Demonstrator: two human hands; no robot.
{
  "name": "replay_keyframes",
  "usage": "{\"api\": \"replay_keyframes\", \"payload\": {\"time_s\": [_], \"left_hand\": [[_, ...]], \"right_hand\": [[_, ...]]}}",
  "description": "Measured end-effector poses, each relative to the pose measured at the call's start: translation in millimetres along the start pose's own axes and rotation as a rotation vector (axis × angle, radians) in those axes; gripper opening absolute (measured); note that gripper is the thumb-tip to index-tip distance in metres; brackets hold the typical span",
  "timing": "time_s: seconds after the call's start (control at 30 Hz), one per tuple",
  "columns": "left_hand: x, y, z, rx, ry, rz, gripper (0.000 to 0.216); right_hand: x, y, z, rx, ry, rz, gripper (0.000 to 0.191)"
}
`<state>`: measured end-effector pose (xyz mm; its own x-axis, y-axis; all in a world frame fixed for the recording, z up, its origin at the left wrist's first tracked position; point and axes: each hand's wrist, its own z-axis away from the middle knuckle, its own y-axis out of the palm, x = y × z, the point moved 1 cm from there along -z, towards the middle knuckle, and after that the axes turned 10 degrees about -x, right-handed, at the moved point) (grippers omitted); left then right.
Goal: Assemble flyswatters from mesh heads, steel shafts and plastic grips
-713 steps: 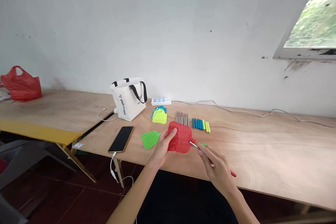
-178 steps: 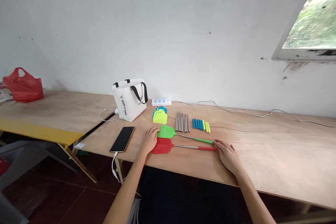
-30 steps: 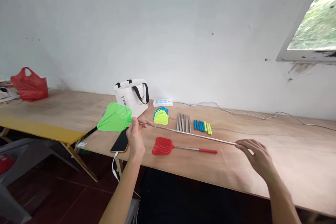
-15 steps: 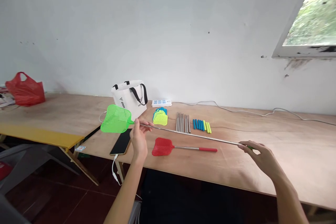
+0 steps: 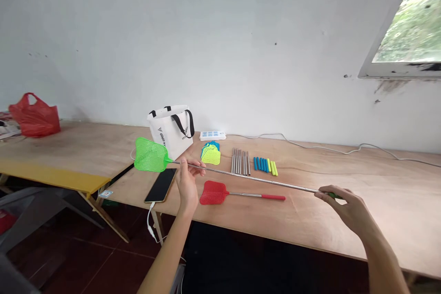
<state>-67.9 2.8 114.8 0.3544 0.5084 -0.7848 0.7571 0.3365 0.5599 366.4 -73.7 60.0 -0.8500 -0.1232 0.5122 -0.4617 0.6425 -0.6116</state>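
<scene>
A green fly swatter [image 5: 150,155] with a long extended metal rod is held across the table, its head at the left. My left hand [image 5: 188,183] pinches the rod a little way from the head. Around the green grip at the other end, my right hand [image 5: 341,204] is closed, hiding most of that grip. Below the rod a red fly swatter [image 5: 213,192], its rod short, lies on the table. Behind it are a stack of yellow and blue swatter heads [image 5: 211,154], several metal rods [image 5: 237,161], and a row of blue and yellow grips [image 5: 264,165].
A white tote bag [image 5: 170,131] stands behind the swatter head, beside a power strip [image 5: 212,135]. A phone [image 5: 161,185] with a charging cable lies at the front left of the wooden table [image 5: 324,225]. Further left sits a red plastic bag [image 5: 36,117].
My left hand has shifted slightly right along the rod, away from the swatter head. My right hand has moved a little to the right with the grip.
</scene>
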Motion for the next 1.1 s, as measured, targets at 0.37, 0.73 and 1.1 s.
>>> {"api": "replay_keyframes", "payload": {"time_s": [0.37,0.73,1.1], "left_hand": [[-5,-3,-4,-0.011,0.015,0.009,0.05],[23,13,27,0.151,-0.089,-0.044,0.049],[55,37,116,0.548,-0.39,-0.103,0.064]], "right_hand": [[10,-1,0,0.043,0.007,-0.01,0.054],[46,9,2,0.079,-0.092,-0.026,0.054],[120,55,25,0.18,-0.293,-0.214,0.046]]}}
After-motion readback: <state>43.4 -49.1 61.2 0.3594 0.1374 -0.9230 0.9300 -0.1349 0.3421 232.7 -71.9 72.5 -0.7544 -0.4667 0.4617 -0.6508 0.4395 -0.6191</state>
